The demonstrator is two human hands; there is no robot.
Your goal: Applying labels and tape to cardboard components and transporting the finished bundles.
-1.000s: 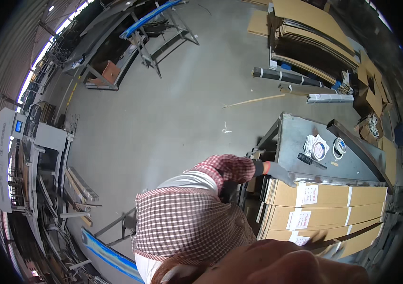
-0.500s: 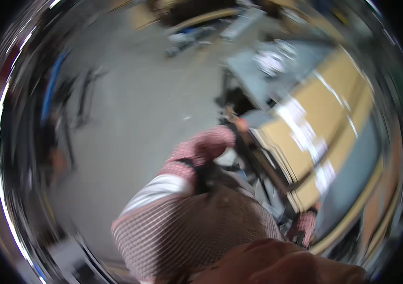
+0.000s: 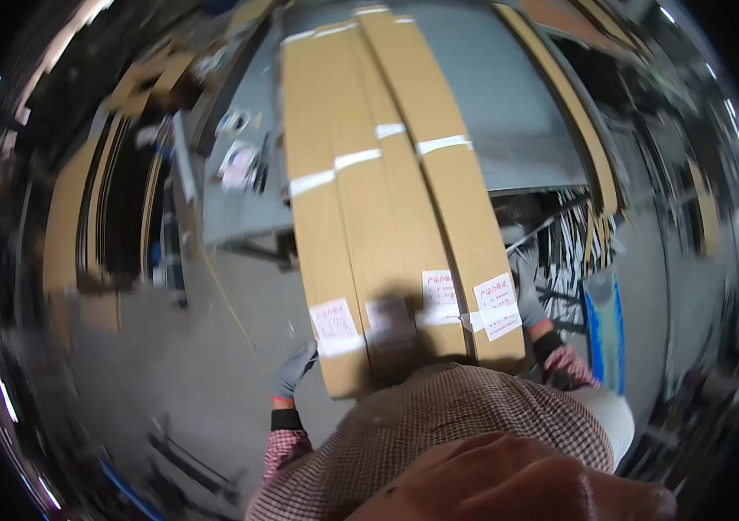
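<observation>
Several long flat cardboard boxes [image 3: 387,217], taped with white bands and carrying white labels [image 3: 333,319] at their near ends, lie side by side, running from my chest onto a grey table [image 3: 517,113]. My left hand [image 3: 294,369], in a grey glove, presses on the near left corner of the boxes. In a matching grey glove, my right hand [image 3: 530,304] grips the right edge of the outer box near its label. My checked sleeves and shirt fill the lower edge.
Small packets and tools [image 3: 237,161] lie on the table left of the boxes. Tall cardboard sheets [image 3: 65,226] lean at the left. Metal strips [image 3: 560,226] are stored under the table on the right, beside a blue rack [image 3: 604,321]. Grey concrete floor [image 3: 196,347] lies below.
The view has swung from the open floor round to the table. The boxes now lie straight in front of me, with both hands on their near ends.
</observation>
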